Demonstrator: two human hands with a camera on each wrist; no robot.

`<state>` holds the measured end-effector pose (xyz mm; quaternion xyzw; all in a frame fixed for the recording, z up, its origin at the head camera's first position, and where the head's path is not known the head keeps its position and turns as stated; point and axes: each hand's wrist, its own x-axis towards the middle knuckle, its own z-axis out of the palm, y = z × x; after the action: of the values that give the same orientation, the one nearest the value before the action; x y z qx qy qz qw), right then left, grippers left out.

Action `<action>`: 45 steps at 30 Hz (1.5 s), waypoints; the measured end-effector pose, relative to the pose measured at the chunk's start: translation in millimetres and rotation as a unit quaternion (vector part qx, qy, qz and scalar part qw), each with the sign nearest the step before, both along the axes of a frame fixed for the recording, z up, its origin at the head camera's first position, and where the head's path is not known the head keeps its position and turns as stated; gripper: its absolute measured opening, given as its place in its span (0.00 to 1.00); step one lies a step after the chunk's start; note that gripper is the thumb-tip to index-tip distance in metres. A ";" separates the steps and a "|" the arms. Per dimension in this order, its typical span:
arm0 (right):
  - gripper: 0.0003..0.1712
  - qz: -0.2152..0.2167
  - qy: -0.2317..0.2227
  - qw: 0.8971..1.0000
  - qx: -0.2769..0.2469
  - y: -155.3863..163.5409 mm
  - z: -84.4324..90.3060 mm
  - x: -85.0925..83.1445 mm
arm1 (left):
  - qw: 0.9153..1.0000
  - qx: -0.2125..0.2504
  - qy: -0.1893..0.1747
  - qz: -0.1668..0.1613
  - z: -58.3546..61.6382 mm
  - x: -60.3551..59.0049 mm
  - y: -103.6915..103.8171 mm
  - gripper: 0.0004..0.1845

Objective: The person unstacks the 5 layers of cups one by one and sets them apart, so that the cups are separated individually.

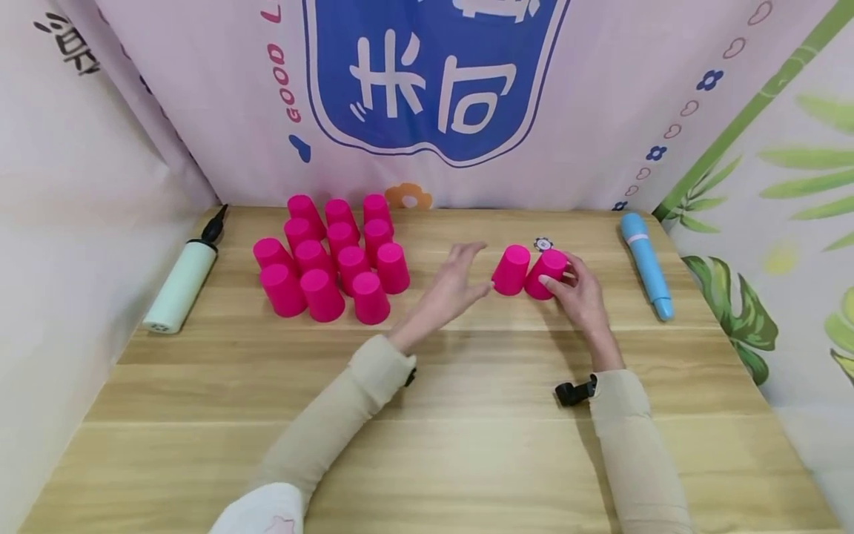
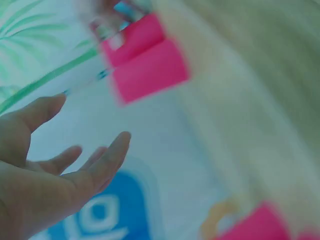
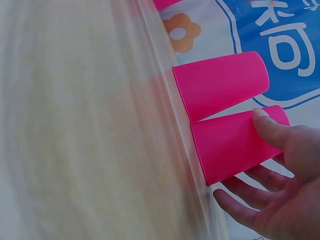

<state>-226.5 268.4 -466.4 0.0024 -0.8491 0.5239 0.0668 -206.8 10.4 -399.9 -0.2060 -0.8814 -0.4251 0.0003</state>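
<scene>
Head view: right hand [image 1: 583, 293] curls thumb and fingers round one upturned pink cup [image 1: 547, 274], likely steadying it against the second cup [image 1: 511, 270] touching its left side. Left hand [image 1: 454, 285] hovers just left of that pair, fingers spread and relaxed, holding nothing. Both cups sit mid-counter [image 1: 467, 415], toward the far edge. Far left: cluster of twelve pink cups [image 1: 330, 259], packed mouth-down. One pale green pump [image 1: 181, 285] by left edge, one blue tube [image 1: 646, 265] by right edge.
</scene>
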 end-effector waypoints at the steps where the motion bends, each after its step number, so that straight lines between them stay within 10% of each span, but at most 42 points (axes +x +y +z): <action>1: 0.38 0.001 -0.002 1.000 -0.003 -0.6 -2.1 0.7 | 1.000 0.000 -0.021 0.005 -7.8 -8.1 9.7 0.36; 8: 0.37 0.003 -0.003 1.000 -0.016 -4.2 -7.8 2.7 | 0.994 0.024 -0.099 0.043 -41.8 -41.3 57.6 0.41; 17: 0.38 -0.003 -0.003 1.000 -0.014 -1.2 -1.0 3.0 | 0.995 -0.008 -0.068 0.074 -51.3 -50.7 80.1 0.32; 45: 0.39 -0.007 -0.024 1.000 -0.002 -2.3 1.2 2.1 | 0.998 0.004 0.036 0.058 10.6 40.7 -29.1 0.34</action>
<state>-224.5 266.2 -465.1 -0.0161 -0.8492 0.5254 0.0502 -166.1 -18.7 -389.2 -0.1695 -0.8898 -0.4198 0.0574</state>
